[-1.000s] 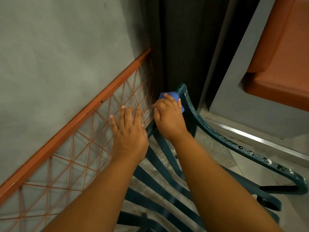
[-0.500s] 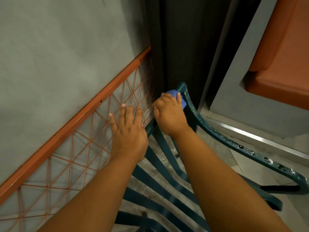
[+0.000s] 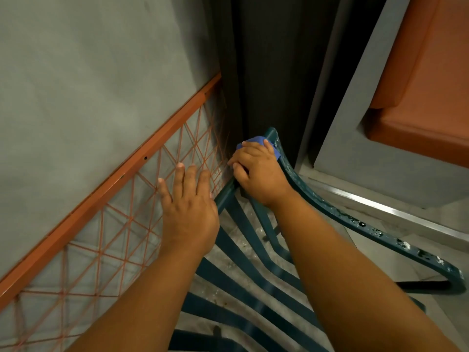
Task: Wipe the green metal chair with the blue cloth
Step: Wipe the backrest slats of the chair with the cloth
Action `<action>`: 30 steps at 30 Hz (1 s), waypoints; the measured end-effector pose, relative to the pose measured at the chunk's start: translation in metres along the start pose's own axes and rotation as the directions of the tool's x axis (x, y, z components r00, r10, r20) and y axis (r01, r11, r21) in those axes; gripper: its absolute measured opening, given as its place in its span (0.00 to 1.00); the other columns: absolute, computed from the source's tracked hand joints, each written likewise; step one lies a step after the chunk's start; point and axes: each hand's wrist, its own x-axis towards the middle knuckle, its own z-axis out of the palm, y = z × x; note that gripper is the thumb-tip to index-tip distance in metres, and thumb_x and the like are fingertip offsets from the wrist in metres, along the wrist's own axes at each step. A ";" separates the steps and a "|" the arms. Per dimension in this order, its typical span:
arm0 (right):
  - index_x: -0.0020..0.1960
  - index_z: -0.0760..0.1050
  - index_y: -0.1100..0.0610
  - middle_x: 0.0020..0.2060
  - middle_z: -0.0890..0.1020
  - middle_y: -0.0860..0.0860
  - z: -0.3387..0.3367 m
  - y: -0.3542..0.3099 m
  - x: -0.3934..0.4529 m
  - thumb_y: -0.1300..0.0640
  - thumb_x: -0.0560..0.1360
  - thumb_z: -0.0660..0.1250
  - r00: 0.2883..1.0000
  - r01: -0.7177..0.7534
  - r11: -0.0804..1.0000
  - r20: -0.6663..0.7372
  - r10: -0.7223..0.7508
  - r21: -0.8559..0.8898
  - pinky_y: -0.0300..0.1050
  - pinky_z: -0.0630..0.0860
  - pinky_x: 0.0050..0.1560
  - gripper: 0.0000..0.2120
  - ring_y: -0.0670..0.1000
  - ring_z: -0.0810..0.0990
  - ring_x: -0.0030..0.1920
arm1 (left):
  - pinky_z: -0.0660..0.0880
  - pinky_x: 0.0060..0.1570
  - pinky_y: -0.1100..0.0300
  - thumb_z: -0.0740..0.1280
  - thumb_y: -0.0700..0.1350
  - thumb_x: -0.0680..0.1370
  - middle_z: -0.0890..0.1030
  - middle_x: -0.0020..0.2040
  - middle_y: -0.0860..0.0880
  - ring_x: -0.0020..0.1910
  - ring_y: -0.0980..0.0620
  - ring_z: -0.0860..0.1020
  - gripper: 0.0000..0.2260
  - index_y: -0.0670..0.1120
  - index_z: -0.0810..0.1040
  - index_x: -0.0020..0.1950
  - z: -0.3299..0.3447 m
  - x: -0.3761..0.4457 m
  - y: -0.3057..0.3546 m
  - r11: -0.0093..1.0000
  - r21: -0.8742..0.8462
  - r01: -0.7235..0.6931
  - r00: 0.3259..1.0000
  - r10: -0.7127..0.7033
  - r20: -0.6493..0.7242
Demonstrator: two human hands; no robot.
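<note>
— Right hand (image 3: 256, 171) is curled shut on the blue cloth (image 3: 256, 142), pressing it on the top corner of the green metal chair (image 3: 355, 219). Left hand (image 3: 187, 209) is open and flat, fingers spread, on the chair's edge by the orange wire mesh (image 3: 121, 224).

— Is the cloth hard to hold?

— No. It looks soft and light, so I think you can bunch it up and squeeze it around the bar.

— And the chair?

— Hard and stiff, I think. The arm bar (image 3: 396, 237) has wet drops and chipped paint, so it may be slippery and a bit scratchy.

— Is there room to move?

— Not much up there. The corner sits close to the dark wall (image 3: 274, 72) and the mesh. Down along the arm bar and the slats (image 3: 248, 288) it is more open.
</note>
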 end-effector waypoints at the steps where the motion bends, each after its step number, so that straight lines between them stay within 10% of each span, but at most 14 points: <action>1: 0.51 0.81 0.53 0.53 0.81 0.48 -0.004 0.006 0.005 0.54 0.77 0.61 0.999 0.024 0.999 0.038 -0.023 -0.025 0.54 0.47 0.74 0.11 0.50 0.69 0.67 | 0.47 0.71 0.38 0.50 0.47 0.79 0.64 0.73 0.42 0.75 0.42 0.54 0.23 0.44 0.62 0.73 -0.001 0.000 0.000 1.000 -0.001 0.002 1.000 -0.002 0.006; 10: 0.61 0.73 0.55 0.59 0.72 0.56 -0.024 0.023 0.079 0.49 0.77 0.54 0.834 -0.311 0.840 0.296 0.465 -0.445 0.55 0.65 0.58 0.18 0.60 0.65 0.61 | 0.45 0.72 0.39 0.48 0.48 0.79 0.58 0.76 0.43 0.76 0.44 0.48 0.24 0.46 0.56 0.76 -0.001 0.000 0.000 1.000 0.017 0.015 0.999 -0.015 0.040; 18: 0.41 0.81 0.59 0.37 0.82 0.54 -0.044 0.002 0.105 0.49 0.76 0.57 0.635 -0.024 0.807 0.615 0.468 -0.590 0.48 0.72 0.45 0.19 0.52 0.79 0.44 | 0.48 0.72 0.39 0.45 0.49 0.78 0.60 0.75 0.43 0.76 0.43 0.50 0.26 0.45 0.58 0.75 -0.001 0.001 -0.001 0.999 0.031 0.018 0.999 -0.019 0.039; 25: 0.45 0.74 0.56 0.47 0.79 0.54 -0.013 0.001 0.073 0.52 0.76 0.55 0.895 0.003 0.788 0.353 0.273 -0.616 0.55 0.61 0.62 0.12 0.58 0.74 0.51 | 0.48 0.71 0.38 0.45 0.48 0.78 0.61 0.75 0.43 0.76 0.43 0.51 0.25 0.45 0.58 0.75 0.000 0.002 -0.001 1.000 0.012 0.018 0.999 -0.018 0.047; 27: 0.49 0.81 0.58 0.50 0.82 0.54 -0.001 0.007 0.036 0.56 0.77 0.58 0.993 -0.076 0.949 0.061 0.099 -0.306 0.55 0.60 0.68 0.13 0.58 0.75 0.57 | 0.48 0.71 0.38 0.46 0.48 0.78 0.62 0.74 0.42 0.76 0.43 0.52 0.25 0.44 0.60 0.74 0.000 0.004 0.001 1.000 -0.010 0.023 0.999 -0.023 0.043; 30: 0.65 0.75 0.58 0.67 0.73 0.51 0.024 -0.006 -0.019 0.60 0.80 0.61 0.922 -0.146 0.934 -0.299 0.248 0.325 0.43 0.54 0.74 0.15 0.51 0.62 0.73 | 0.51 0.71 0.37 0.48 0.48 0.77 0.65 0.73 0.41 0.75 0.42 0.55 0.24 0.44 0.61 0.73 0.000 0.004 0.001 1.000 -0.013 0.021 0.999 -0.020 0.036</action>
